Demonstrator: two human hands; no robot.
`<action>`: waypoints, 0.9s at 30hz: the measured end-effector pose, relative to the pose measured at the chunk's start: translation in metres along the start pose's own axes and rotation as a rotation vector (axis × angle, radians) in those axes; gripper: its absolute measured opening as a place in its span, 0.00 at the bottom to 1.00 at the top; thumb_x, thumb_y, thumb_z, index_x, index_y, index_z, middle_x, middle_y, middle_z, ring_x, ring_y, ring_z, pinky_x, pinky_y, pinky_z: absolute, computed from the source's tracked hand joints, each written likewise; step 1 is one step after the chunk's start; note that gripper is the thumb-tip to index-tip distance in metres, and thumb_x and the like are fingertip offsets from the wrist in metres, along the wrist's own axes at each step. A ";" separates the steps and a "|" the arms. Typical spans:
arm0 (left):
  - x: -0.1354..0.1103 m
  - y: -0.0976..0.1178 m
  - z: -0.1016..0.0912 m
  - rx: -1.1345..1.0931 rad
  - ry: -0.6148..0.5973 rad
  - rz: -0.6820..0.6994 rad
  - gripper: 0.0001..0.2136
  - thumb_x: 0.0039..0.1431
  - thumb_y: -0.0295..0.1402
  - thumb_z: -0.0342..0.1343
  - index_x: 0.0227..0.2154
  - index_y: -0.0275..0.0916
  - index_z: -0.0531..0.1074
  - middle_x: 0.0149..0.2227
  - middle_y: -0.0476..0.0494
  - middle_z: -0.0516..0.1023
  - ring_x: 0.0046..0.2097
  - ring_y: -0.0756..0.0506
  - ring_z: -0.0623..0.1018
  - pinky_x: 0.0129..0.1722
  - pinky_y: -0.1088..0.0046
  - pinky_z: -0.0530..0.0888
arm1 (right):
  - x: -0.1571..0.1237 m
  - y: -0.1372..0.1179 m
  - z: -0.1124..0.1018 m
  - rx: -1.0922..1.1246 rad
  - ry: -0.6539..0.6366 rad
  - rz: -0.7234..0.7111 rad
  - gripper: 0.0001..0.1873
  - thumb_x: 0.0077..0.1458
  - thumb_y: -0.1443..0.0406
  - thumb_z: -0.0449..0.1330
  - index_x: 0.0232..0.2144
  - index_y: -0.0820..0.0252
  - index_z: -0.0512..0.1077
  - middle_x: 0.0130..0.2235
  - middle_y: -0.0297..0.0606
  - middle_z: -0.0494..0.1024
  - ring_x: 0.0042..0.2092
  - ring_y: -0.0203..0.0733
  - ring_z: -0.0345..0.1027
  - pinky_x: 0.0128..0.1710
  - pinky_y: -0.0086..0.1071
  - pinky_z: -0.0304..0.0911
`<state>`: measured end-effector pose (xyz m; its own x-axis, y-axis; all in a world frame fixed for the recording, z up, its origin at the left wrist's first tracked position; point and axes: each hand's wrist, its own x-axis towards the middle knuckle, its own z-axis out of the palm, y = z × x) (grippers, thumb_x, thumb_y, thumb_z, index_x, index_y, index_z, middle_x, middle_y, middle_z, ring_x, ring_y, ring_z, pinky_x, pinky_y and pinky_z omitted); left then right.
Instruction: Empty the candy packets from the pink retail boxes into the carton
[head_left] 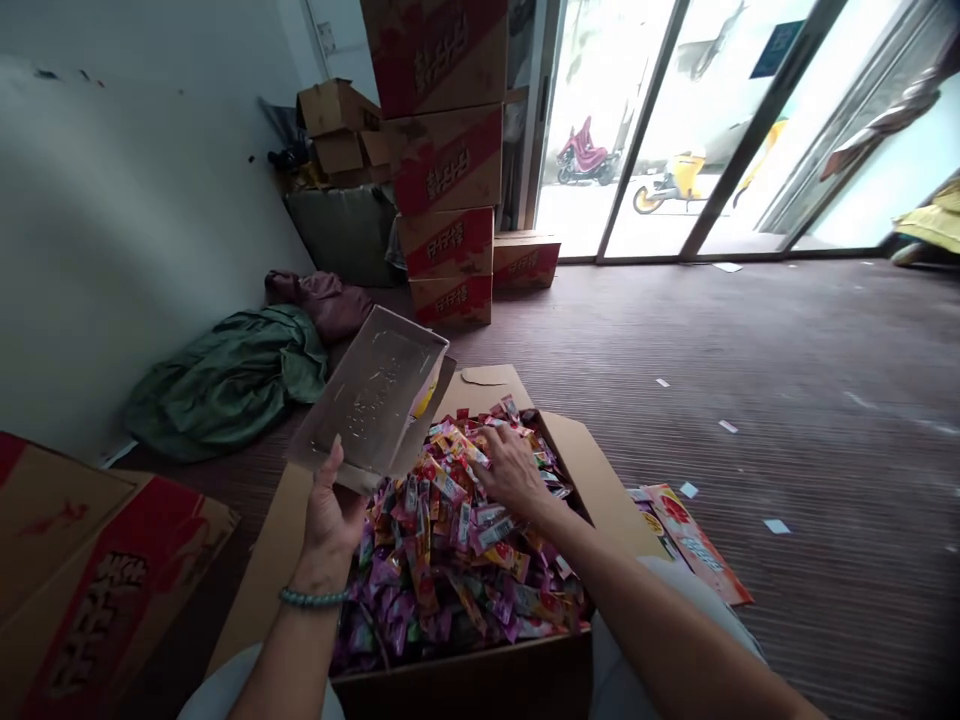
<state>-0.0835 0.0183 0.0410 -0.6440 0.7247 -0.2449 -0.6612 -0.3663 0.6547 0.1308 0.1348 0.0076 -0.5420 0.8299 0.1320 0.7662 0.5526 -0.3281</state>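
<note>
Left hand (334,515) clamped on clear plastic container (367,390), tilted over open cardboard box (589,465) on floor (810,430). Right hand (516,470) apart from it, on wrapped packets (431,560) heaped in box; can't tell if gripping 1.

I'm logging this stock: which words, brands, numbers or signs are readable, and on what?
Nothing reads clearly enough to quote.
Stacked cartons: dark stylised characters, too blurred.
Carton at lower left: large characters, illegible.
Packets: print too small.
Box in left hand: marks unreadable.
Flat printed packaging: characters unreadable.
Blue sign: too blurred.
</note>
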 end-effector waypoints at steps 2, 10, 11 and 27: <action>0.000 0.013 -0.001 -0.033 -0.022 0.074 0.19 0.57 0.33 0.58 0.52 0.47 0.72 0.56 0.45 0.75 0.59 0.40 0.71 0.55 0.55 0.73 | -0.006 0.002 -0.001 0.059 -0.081 -0.012 0.39 0.58 0.43 0.50 0.66 0.49 0.51 0.64 0.48 0.57 0.64 0.57 0.50 0.58 0.50 0.53; -0.002 0.051 -0.011 -0.141 0.157 0.134 0.17 0.57 0.36 0.58 0.50 0.45 0.73 0.58 0.47 0.72 0.62 0.39 0.67 0.61 0.52 0.65 | -0.027 -0.056 0.082 -0.082 -0.490 -0.348 0.55 0.39 0.37 0.64 0.66 0.32 0.46 0.71 0.38 0.37 0.68 0.73 0.25 0.60 0.70 0.28; -0.003 0.056 -0.012 -0.158 0.153 0.138 0.17 0.58 0.37 0.57 0.50 0.45 0.73 0.58 0.47 0.72 0.62 0.40 0.67 0.62 0.52 0.64 | -0.024 -0.066 0.094 -0.099 -0.486 -0.389 0.51 0.41 0.39 0.63 0.65 0.32 0.49 0.71 0.38 0.38 0.68 0.72 0.27 0.60 0.70 0.28; 0.008 0.062 -0.024 -0.147 0.257 -0.052 0.19 0.51 0.44 0.60 0.47 0.53 0.73 0.57 0.55 0.73 0.58 0.39 0.70 0.62 0.46 0.60 | 0.023 -0.098 0.120 0.010 -0.426 -0.314 0.51 0.46 0.35 0.55 0.67 0.42 0.47 0.69 0.45 0.45 0.65 0.68 0.41 0.59 0.68 0.41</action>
<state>-0.1387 -0.0124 0.0620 -0.6718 0.5802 -0.4605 -0.7323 -0.4269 0.5305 0.0017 0.0900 -0.0694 -0.8386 0.5187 -0.1661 0.5423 0.7668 -0.3435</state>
